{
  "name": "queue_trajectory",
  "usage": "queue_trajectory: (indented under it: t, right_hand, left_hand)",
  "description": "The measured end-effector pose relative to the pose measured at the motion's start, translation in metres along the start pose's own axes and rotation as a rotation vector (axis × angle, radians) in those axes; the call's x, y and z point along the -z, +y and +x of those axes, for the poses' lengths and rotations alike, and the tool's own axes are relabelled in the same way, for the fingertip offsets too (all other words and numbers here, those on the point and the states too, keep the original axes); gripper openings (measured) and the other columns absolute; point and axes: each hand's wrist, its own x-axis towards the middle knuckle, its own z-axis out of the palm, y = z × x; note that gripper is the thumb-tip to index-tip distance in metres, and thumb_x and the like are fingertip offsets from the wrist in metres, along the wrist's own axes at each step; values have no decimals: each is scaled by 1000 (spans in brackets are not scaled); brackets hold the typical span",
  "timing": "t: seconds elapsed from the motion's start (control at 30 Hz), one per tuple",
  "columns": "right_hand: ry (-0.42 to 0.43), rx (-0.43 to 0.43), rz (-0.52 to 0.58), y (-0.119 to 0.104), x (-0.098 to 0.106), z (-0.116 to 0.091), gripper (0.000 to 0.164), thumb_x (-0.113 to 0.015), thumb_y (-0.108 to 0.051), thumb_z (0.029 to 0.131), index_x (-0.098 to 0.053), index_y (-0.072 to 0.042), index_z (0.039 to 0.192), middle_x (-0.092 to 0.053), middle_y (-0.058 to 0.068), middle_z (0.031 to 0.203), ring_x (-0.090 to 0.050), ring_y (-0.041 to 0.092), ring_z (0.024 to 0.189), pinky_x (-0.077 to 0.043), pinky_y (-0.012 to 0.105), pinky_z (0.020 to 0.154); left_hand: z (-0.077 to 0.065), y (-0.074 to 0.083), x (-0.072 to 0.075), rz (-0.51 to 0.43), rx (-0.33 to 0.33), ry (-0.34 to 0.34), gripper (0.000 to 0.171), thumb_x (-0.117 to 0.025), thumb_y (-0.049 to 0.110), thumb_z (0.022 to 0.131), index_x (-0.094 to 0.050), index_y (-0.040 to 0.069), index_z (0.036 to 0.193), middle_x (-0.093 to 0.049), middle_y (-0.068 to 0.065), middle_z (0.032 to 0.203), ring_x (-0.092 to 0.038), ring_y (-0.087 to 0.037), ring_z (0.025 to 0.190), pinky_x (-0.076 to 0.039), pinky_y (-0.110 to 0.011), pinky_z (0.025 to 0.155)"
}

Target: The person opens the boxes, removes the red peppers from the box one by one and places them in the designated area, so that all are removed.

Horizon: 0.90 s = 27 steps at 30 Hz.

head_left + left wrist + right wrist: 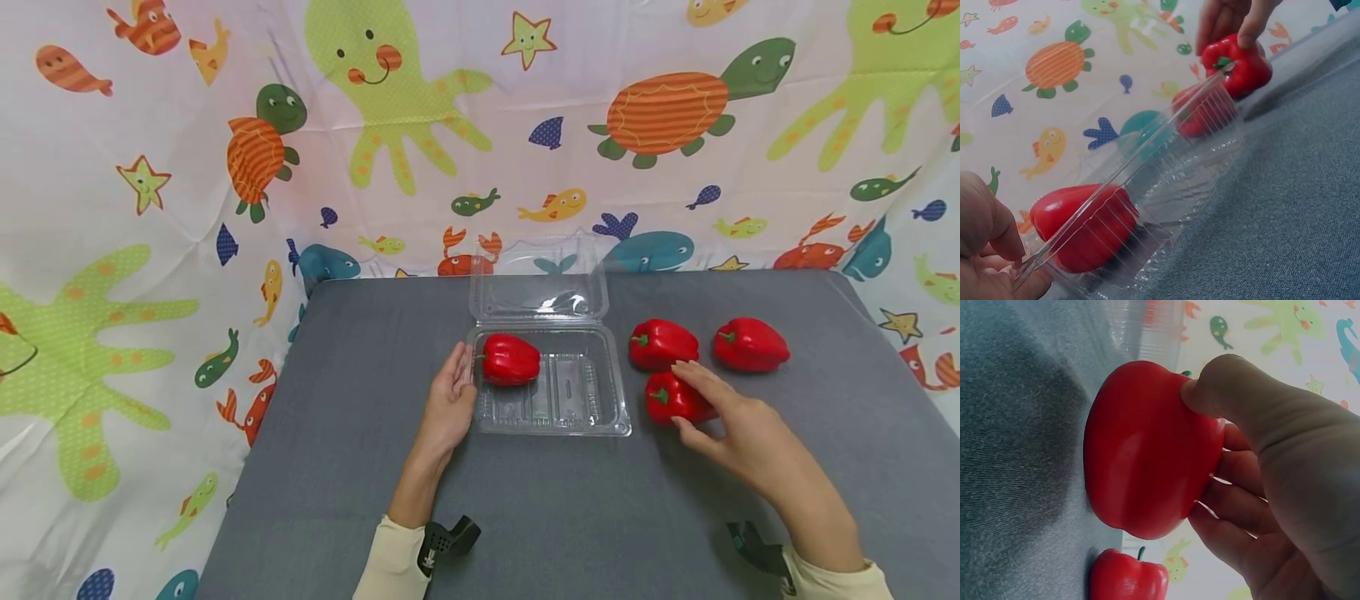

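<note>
My left hand (448,404) pinches the left rim of a clear plastic clamshell container (570,423), whose lid (525,300) is folded back. Inside, at the left end, lies one red bell pepper (511,360). To the right of the container, my right hand (738,429) grips another red bell pepper (669,398) between thumb and fingers. The right wrist view shows this held pepper (1147,450) large, the thumb over its near side and the fingers behind. Two more red bell peppers lie just beyond, one (663,344) close behind the held one and one (751,344) farther right.
Everything stands on a grey cloth-covered table (337,483). A white curtain (442,50) printed with sea animals hangs at the back and along the left and right sides. The folded-back lid reaches the table's far edge, near the curtain.
</note>
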Motion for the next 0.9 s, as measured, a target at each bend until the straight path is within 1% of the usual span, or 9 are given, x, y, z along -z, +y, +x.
queue_trajectory:
  t: [0.17,0.27,0.37,0.43,0.53,0.57,0.7,0.87,0.9]
  right_hand:
    - [-19,-7,-17,2,-3,1,89,-94,-13,76,-52,-11,154,-60,20,149,-69,15,79,-64,35,67]
    - [-29,-11,-23,3,-4,1,88,-93,-14,77,-52,-10,154,-59,20,150,-65,8,73,-62,31,65]
    - [-49,-29,-18,4,-5,0,87,-93,-14,77,-52,-9,154,-59,21,150,-55,2,62,-58,26,60]
    - [-72,-44,-17,4,-5,0,87,-92,-15,78,-51,-8,154,-58,23,150,-53,-1,60,-59,27,61]
    - [-108,-64,-9,4,-6,0,85,-91,-17,81,-50,-6,155,-55,24,153,-55,1,61,-64,35,66]
    - [-117,-67,-9,4,-6,1,85,-90,-18,81,-50,-6,155,-54,24,154,-59,3,66,-65,40,71]
    - [-138,-83,6,3,-8,2,82,-88,-18,84,-50,-4,155,-50,25,157,-69,17,79,-64,56,82]
    - [-155,-105,12,2,-9,3,82,-88,-19,84,-49,-3,155,-48,25,159,-72,35,103,-61,62,89]
    - [-158,-108,11,2,-9,3,83,-88,-20,85,-49,-3,155,-47,25,159,-72,34,101,-62,60,87]
  left_hand:
    - [1,-1,0,10,6,8,75,-34,-17,96,-15,-4,167,-24,-18,173,-22,-23,160,-23,-32,128]
    - [1,-1,-1,13,11,13,74,-35,-16,96,-15,-4,167,-24,-17,173,-23,-23,160,-23,-31,128]
    - [2,-2,-1,11,4,10,74,-34,-17,95,-15,-5,166,-24,-19,173,-22,-25,160,-22,-34,128]
    - [2,-2,-1,13,-3,4,74,-34,-17,95,-15,-7,166,-24,-20,173,-21,-27,160,-21,-35,129]
    - [3,-2,-1,14,-3,3,74,-34,-17,96,-15,-6,166,-24,-20,173,-22,-26,160,-22,-34,128]
    - [3,-2,-1,17,-5,2,73,-34,-17,96,-15,-7,166,-23,-20,172,-22,-26,160,-22,-34,128]
    - [1,-1,-1,11,-5,3,74,-34,-17,96,-15,-6,166,-23,-20,173,-21,-27,160,-21,-35,129]
    - [0,0,-1,8,0,5,74,-34,-17,96,-14,-6,166,-23,-19,173,-21,-26,161,-21,-34,129]
    - [0,0,-1,10,2,6,74,-34,-17,96,-14,-6,166,-23,-19,173,-21,-25,161,-21,-34,129]
